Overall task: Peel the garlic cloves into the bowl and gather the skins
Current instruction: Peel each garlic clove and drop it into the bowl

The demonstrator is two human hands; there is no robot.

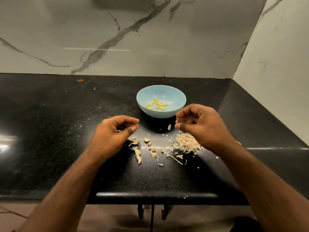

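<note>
While our left hand (117, 129) and right hand (197, 124) hovered with curled fingers, what they pinched we could not tell. Peeled cloves (157, 104) sat in the blue bowl (177, 96); unpeeled cloves (147, 148) and the skin pile (187, 143) lay on the black bench (50, 131). Risk: light skins could scatter if brushed. Marble walls behind.

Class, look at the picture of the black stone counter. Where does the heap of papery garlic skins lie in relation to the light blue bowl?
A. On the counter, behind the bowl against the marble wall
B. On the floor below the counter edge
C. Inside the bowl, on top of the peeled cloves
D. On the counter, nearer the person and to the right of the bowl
D: the heap of papery garlic skins sits on the black stone counter, under the right hand, in front and right of the light blue bowl, which holds only peeled cloves.
</note>
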